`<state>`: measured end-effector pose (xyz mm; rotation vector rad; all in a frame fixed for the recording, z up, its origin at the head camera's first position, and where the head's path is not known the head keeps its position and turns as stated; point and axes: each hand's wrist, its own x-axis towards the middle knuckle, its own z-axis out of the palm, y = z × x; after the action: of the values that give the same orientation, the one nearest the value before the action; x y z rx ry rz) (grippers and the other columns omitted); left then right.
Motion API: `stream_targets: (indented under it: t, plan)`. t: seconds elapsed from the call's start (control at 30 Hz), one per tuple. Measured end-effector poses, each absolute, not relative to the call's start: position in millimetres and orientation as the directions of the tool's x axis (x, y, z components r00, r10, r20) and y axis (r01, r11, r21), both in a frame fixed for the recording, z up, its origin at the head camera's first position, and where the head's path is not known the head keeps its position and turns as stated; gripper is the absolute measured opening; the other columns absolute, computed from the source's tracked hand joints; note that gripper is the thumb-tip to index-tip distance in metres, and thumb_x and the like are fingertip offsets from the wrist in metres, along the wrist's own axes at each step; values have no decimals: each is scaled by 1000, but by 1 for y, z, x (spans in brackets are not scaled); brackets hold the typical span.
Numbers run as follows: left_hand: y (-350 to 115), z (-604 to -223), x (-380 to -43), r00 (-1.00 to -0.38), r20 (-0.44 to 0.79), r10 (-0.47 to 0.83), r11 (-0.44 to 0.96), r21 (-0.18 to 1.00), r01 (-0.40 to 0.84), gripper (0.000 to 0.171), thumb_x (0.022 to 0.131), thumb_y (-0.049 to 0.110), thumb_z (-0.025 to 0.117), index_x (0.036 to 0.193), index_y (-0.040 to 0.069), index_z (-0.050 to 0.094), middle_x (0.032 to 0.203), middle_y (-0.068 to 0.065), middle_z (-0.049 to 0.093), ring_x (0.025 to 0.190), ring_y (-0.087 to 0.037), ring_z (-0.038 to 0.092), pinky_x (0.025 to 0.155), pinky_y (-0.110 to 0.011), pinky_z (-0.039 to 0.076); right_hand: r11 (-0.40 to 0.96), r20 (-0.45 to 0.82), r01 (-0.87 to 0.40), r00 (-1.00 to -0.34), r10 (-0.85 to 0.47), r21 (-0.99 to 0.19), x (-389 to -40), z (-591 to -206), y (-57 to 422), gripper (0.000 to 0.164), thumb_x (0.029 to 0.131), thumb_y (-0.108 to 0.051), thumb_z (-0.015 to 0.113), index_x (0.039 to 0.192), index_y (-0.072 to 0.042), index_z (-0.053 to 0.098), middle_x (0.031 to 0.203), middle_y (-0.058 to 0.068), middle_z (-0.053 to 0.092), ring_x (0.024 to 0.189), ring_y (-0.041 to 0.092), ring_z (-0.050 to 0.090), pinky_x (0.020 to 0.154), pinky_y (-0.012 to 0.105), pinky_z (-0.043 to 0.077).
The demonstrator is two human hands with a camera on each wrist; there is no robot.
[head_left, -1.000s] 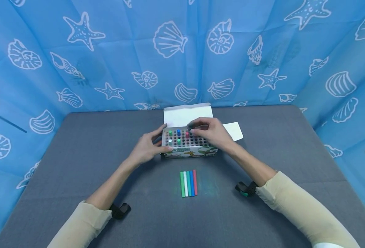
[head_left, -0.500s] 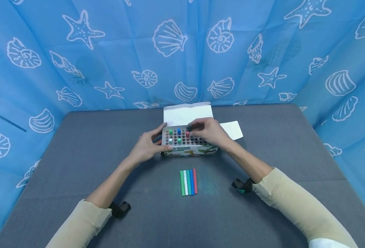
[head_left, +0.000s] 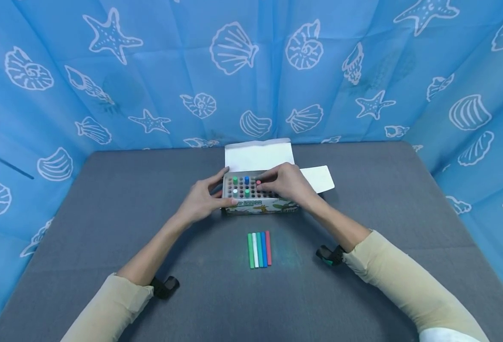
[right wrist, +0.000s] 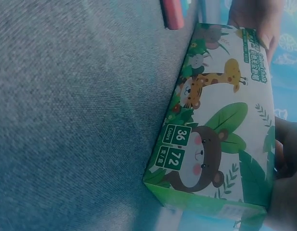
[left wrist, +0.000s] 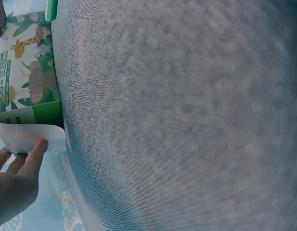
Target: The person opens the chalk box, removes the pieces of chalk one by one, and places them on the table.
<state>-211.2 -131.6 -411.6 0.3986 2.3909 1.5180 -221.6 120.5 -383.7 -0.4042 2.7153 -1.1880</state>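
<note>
A cardboard box of coloured chalk, printed with cartoon animals, stands with its lid up in the head view. Several chalk ends rise from its grid of holes: green, blue, red, white. My left hand grips the box's left end, thumb at the front top edge and index finger at the back corner; in the left wrist view its fingertips touch a white end flap. My right hand reaches over the box's right side, thumb and index finger pinching the red chalk. The right wrist view hides these fingertips behind the box.
In front of the box, several chalk sticks lie side by side: green, white, teal, blue and red. The raised lid stands behind the box, and a white flap sticks out right. A grey cloth covers the table; a blue shell-print curtain hangs behind.
My right hand has shifted slightly left and toward the front, its fingertips closing in around the red chalk. My left hand keeps its place on the box.
</note>
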Motion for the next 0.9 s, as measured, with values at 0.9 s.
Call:
stream_targets:
  t: [0.9]
  plan:
    - [-131, -411, -212, -927, -85, 366, 427, 900, 86, 92, 82, 24, 85, 156, 22, 31, 156, -13, 37, 143, -31, 35, 109, -38, 47, 480, 83, -202, -963, -258, -854, -217, -391, 123, 17, 106, -23, 51, 111, -8, 56, 89, 8, 74, 85, 19, 72, 69, 28, 60]
